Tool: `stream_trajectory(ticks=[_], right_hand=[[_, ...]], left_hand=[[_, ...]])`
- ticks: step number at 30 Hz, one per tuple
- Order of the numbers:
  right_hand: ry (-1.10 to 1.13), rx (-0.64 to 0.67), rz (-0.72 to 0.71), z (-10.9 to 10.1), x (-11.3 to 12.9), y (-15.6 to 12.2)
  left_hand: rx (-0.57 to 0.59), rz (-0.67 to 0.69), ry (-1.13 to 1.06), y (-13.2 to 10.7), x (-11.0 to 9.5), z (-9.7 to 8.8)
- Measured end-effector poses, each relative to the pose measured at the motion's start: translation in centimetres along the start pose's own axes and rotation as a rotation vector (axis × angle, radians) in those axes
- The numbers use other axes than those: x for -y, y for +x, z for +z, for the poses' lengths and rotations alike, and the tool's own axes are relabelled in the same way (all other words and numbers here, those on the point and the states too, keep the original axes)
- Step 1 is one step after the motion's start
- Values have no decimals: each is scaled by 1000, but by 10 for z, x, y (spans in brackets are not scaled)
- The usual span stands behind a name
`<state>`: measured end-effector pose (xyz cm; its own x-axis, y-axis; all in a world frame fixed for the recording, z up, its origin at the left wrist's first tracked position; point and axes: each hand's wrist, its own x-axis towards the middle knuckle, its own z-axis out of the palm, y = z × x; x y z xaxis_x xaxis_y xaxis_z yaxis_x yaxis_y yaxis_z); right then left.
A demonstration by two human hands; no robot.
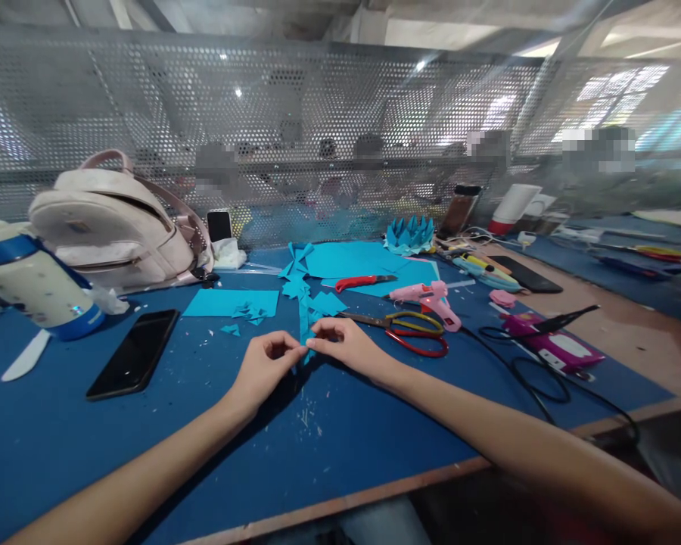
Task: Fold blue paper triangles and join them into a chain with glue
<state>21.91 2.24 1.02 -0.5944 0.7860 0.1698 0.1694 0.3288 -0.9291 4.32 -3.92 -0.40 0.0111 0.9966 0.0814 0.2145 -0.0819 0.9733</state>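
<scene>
Both of my hands meet at the near end of a long folded blue paper strip, which stretches away from me over the table. My left hand pinches its edge between thumb and fingertips. From the other side my right hand pinches the same strip, its fingers curled. Just left lies a blue paper sheet with small folded blue pieces on it. Scissors with red and yellow handles rest beyond my right hand, beside a pink glue gun. A red-handled cutter lies on larger blue sheets.
A black phone, a bottle and a pale backpack occupy the left. Behind stands a perforated metal screen. A spiky blue paper piece sits at the back; a magenta box and black cables lie right.
</scene>
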Motion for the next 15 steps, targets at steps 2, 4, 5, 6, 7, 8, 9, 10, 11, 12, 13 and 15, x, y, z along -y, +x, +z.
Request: stream_trajectory(ticks=[2,4,5,6,7,8,9,10,11,12,13,15], right_hand=[[-9,10,-12,1,0,0],[-23,6,-26,1,-1,-1],[-32,2,-32,1,-1,-1],[-41,-2,-37,2,-2,-1],[-52,-5,-40,2,-2,-1],[-64,-8,-44,2,-2,-1],[-78,-11,-47,3,-3,-1],[-93,-12,-50,4,-3,0],[-110,-11,-52,4,-3,0],[-129,-7,-53,4,-3,0],[-151,0,-53,3,-2,1],[-199,38,-53,-1,0,0]], left_hand=[[18,18,36,0,4,-1],[34,37,71,0,7,-2],[40,45,88,0,9,-1],[44,53,105,0,10,-1],[46,60,120,0,11,-1],[44,67,134,0,12,0],[40,74,146,0,13,0],[33,82,157,0,13,0],[24,92,167,1,12,0],[15,105,178,1,11,0],[11,121,191,1,9,0],[21,161,226,-1,4,-1]])
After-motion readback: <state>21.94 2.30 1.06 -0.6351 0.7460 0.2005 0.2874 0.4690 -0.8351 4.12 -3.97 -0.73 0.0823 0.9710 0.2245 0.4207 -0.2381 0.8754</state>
